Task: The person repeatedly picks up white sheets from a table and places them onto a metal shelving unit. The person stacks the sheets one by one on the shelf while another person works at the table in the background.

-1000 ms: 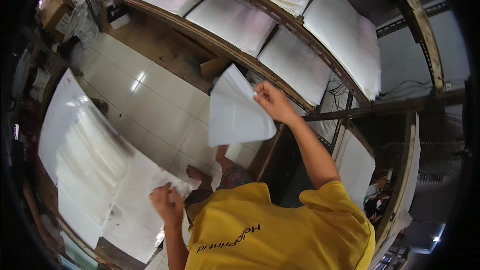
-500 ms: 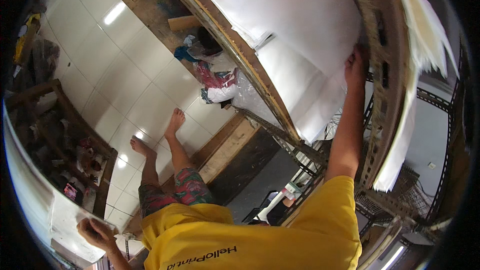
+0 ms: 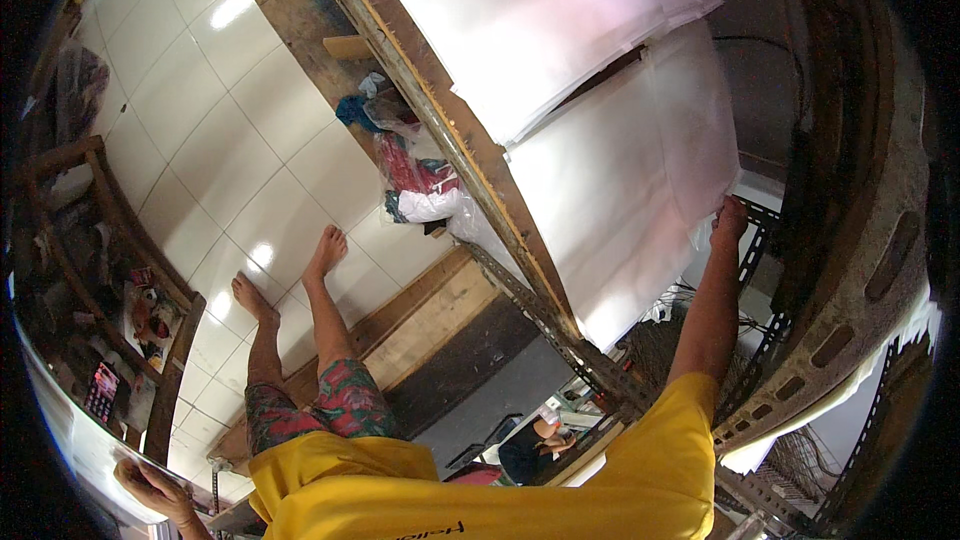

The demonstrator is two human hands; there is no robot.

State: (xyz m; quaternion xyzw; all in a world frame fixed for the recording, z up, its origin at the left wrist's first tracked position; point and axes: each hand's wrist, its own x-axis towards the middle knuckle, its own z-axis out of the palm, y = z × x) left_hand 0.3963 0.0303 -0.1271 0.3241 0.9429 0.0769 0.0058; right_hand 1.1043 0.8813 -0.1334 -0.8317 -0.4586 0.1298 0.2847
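From my remote seat, I see the white sheet stack (image 3: 620, 190) on the wooden shelf (image 3: 535, 240), right. Right hand (image 3: 730, 220) curls at its right edge; pinch unclear. Left hand (image 3: 150, 488), near left, half-curled; can't tell grip. Step, I judge: edge handling. Next calls for light touch.

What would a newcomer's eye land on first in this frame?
Probably the bright white sheets on the shelf, upper right of centre, with the right hand at their outer edge. Then the yellow shirt along the bottom, and the bare feet on the tiled floor, left of centre.
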